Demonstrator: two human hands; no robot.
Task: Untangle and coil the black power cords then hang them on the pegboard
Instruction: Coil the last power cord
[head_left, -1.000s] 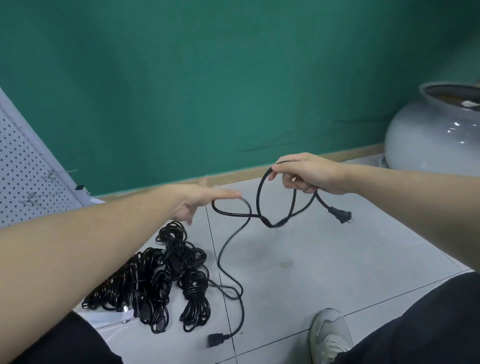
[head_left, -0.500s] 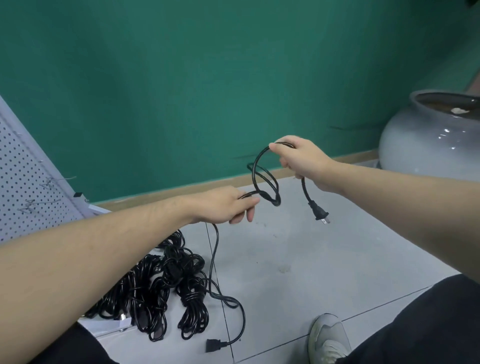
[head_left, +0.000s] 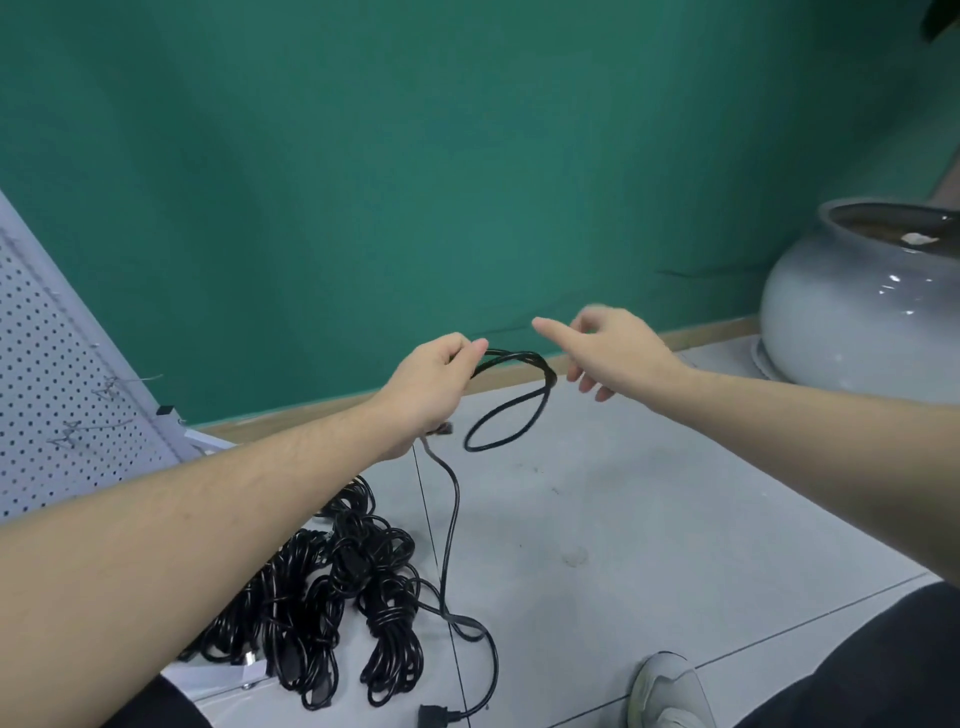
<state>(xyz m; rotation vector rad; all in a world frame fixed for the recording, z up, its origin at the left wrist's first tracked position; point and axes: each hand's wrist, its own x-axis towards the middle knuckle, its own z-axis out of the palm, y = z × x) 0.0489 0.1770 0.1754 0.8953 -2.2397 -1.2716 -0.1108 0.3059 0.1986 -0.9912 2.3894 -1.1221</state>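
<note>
coil: handed over, the left hand (head_left: 434, 387) now pinches the cord loop (head_left: 511, 397), which hangs just right of it
right hand (head_left: 615, 351): let go, fingers spread, close beside the loop
next: probably gather another loop; cord pile (head_left: 332, 597) waits below the left arm

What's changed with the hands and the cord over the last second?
The coil passed from the right hand to the left hand: the left closed its grip on the loops, and the right let go and now hovers open beside them. The cord pile on the floor stayed put.
</note>
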